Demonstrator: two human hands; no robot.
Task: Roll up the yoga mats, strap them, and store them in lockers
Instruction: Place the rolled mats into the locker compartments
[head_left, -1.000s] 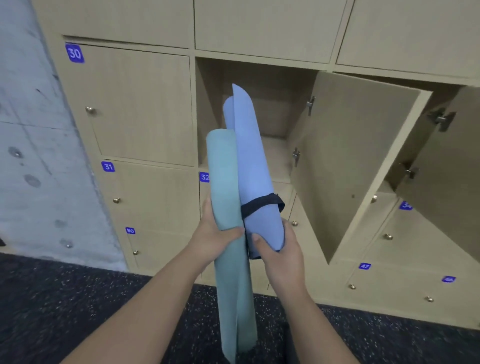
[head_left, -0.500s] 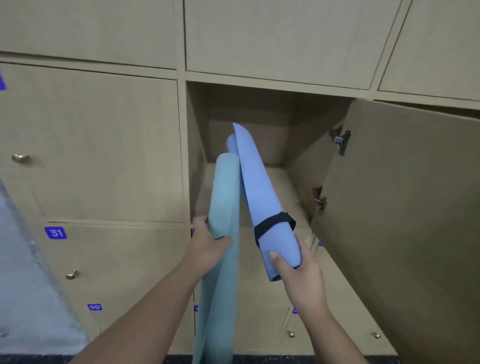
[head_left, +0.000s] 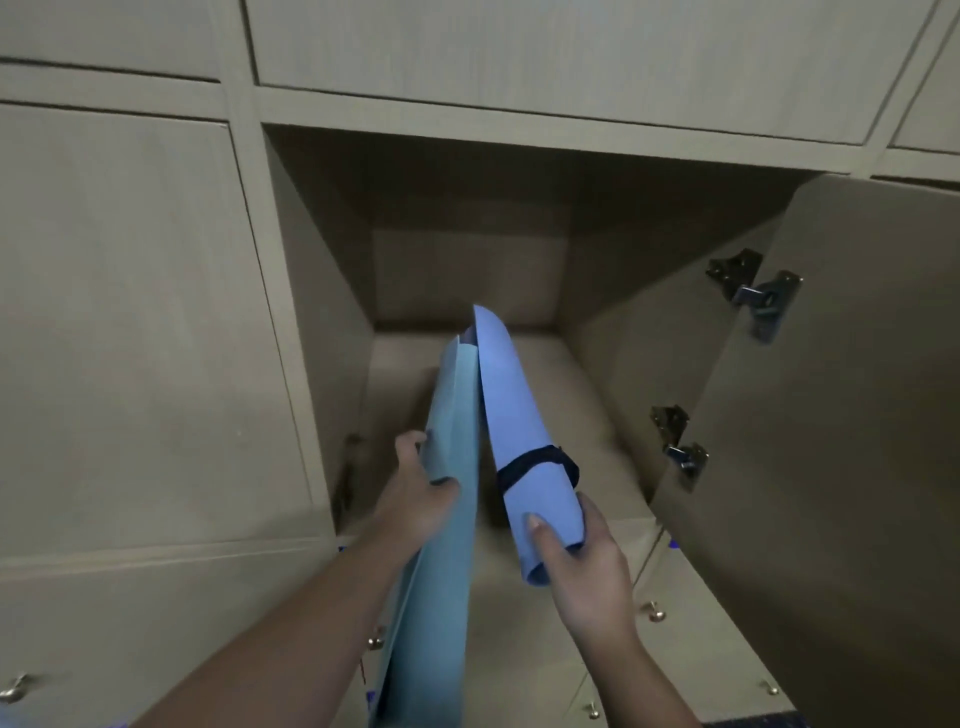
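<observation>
Two rolled foam mats pointed into the open wooden locker, far tips just over its floor. The left hand gripped the long teal rolled mat mid-length; the right hand clasped the near end of the lilac rolled mat, below its dark strap. Both looked light, soft and springy; the teal one showed no strap and could unroll, so it wanted a firm wraparound grip.
</observation>
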